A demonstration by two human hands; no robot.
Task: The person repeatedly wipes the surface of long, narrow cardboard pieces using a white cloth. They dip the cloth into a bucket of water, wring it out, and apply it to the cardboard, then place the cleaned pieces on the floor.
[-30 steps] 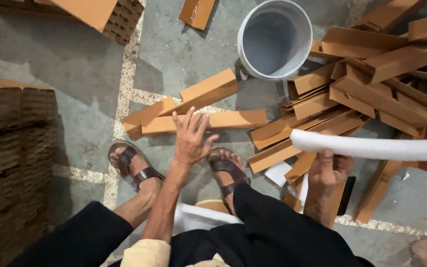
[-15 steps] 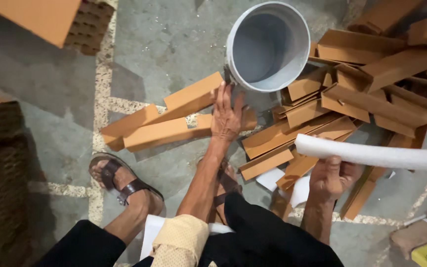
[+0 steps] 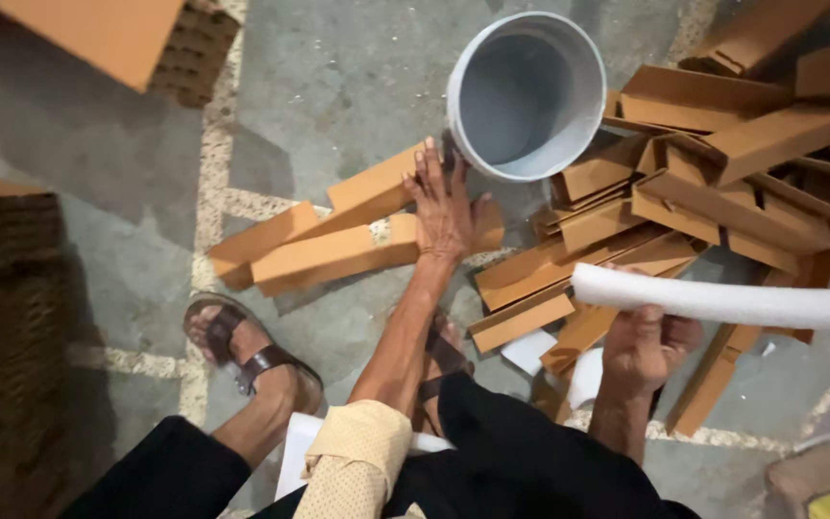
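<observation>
left hand (image 3: 446, 207) spread flat on cardboard strip (image 3: 338, 255), fingertips at bucket (image 3: 527, 93) rim. right hand (image 3: 647, 348) wrapped round white foam tube (image 3: 722, 302). floor concrete.

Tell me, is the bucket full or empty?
Empty. The bucket shows only its bare grey inside, down to the bottom.

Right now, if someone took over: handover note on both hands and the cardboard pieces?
Left hand: open, fingers spread, reaching over the cardboard corner strips on the concrete floor, fingertips at the rim of the grey plastic bucket.
Right hand: grip closed on a white foam tube, held level over the heap of cardboard strips.
Done: nothing in the bucket.
Left: loose strips lie unsorted.
</observation>
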